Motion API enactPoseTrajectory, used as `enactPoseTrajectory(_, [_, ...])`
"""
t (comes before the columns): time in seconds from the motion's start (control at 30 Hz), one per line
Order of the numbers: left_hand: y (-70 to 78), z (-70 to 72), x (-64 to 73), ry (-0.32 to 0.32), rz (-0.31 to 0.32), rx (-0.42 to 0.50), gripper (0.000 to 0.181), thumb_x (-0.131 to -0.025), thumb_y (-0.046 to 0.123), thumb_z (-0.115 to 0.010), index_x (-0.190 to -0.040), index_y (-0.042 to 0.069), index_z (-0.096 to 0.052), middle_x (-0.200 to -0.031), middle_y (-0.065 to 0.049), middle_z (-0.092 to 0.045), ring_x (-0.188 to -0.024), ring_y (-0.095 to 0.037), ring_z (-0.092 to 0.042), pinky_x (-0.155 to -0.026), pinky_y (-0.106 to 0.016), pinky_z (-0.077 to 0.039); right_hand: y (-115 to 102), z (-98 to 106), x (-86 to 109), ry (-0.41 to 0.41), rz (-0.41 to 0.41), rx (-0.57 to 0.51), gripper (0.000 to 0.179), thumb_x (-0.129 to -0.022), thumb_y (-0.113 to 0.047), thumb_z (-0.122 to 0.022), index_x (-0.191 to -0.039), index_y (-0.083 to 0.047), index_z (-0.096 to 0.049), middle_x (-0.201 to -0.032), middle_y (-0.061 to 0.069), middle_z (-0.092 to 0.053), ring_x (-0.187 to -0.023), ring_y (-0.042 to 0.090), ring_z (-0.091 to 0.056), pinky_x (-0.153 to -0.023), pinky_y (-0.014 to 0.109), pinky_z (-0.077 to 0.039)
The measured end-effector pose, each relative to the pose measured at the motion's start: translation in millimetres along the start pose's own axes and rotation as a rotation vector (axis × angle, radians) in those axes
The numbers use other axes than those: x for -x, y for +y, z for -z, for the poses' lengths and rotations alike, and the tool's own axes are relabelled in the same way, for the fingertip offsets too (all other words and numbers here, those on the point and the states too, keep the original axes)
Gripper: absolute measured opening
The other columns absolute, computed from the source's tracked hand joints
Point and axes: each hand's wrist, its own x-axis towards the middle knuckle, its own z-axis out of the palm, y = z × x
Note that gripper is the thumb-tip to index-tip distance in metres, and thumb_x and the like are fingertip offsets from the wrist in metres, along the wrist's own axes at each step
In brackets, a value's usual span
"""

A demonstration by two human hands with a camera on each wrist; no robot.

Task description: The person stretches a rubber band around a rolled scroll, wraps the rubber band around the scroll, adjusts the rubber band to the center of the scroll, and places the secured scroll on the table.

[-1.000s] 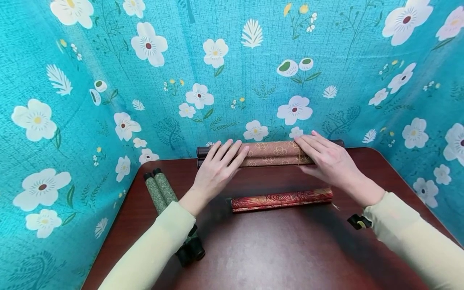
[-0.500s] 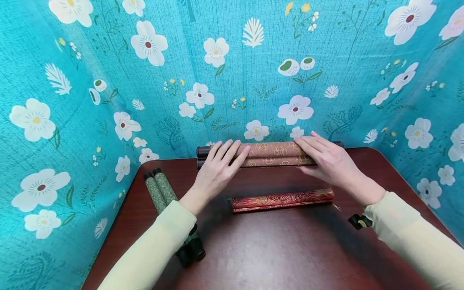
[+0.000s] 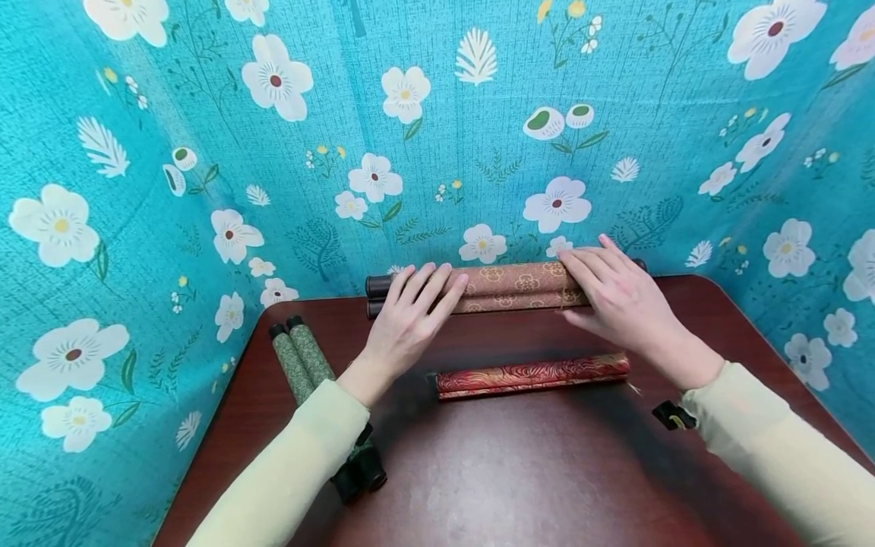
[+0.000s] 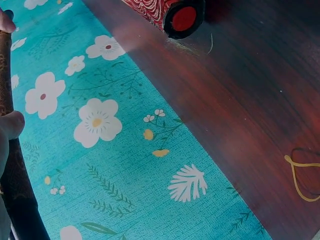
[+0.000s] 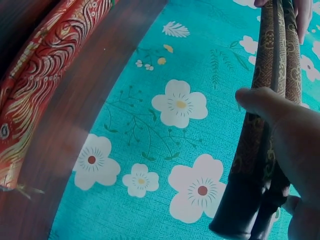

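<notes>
Brocade scroll (image 3: pixel 516 282), brown with gold flowers and wound into two parallel rolls, stretches from left hand to right at the far edge of the table (image 3: pixel 478 471). The left hand (image 3: pixel 406 327) grips it near one end, fingers over the top and thumb on the near side; dark end caps (image 3: pixel 378 287) jut out beyond. The right hand (image 3: pixel 625 304) holds the other end likewise. Nearer the person than both hands, a red-and-gold scroll (image 3: pixel 533 377) lies between the wrists. Left of the left hand rests a green scroll (image 3: pixel 294 361), partly under the pale sleeve (image 3: pixel 287 463). Turquoise floral cloth (image 3: pixel 424 144) hangs behind the hands.
</notes>
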Motion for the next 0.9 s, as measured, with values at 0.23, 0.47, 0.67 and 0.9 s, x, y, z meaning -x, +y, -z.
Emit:
enactPoseTrajectory(0.23, [1.3, 2.0, -4.9, 0.029, 0.007, 0.004, 0.039, -0.110, 0.003, -0.052, -0.148, 0.008, -0.063, -0.137, -0.015, -0.068, -0.123, -0.035, -0.065, -0.107, -0.053, -0.051, -3, -4, -8.2, 0.034, 0.040, -0.017, 0.093, -0.066, -0.023, -0.098, -0.144, 0.009, -0.057, -0.128, 0.029, -0.067, -0.118, 0.049, -0.062, -0.126, 0.059, -0.030])
enactPoseTrajectory(0.47, [2.4, 2.0, -9.3, 0.023, -0.004, -0.027, 0.040, -0.110, 0.004, -0.054, -0.148, 0.009, -0.063, -0.137, -0.014, -0.068, -0.124, -0.033, -0.065, -0.108, -0.053, -0.051, -9, -3, -14.2, 0.040, 0.060, -0.025, 0.088, -0.080, -0.033, -0.094, -0.147, 0.008, -0.056, -0.130, 0.030, -0.067, -0.121, 0.049, -0.062, -0.128, 0.057, -0.027])
enactPoseTrajectory(0.67, [0.6, 4.1, -6.5, 0.001, 0.010, -0.013, 0.038, -0.112, 0.008, -0.052, -0.148, 0.010, -0.064, -0.139, -0.014, -0.068, -0.126, -0.033, -0.064, -0.109, -0.053, -0.051, -3, 3, -5.1, 0.073, 0.008, -0.004, 0.089, -0.107, -0.070, -0.038, -0.154, 0.005, -0.050, -0.132, 0.030, -0.066, -0.124, 0.049, -0.060, -0.129, 0.056, -0.023])
enactPoseTrajectory(0.9, [0.8, 3.0, -4.0, -0.005, 0.008, -0.023, 0.039, -0.111, 0.006, -0.051, -0.148, 0.010, -0.064, -0.138, -0.014, -0.068, -0.125, -0.033, -0.065, -0.109, -0.053, -0.050, 0, -3, -6.2, 0.057, 0.031, -0.029, 0.075, -0.096, -0.047, -0.068, -0.149, 0.005, -0.056, -0.131, 0.030, -0.067, -0.122, 0.050, -0.062, -0.128, 0.060, -0.025])
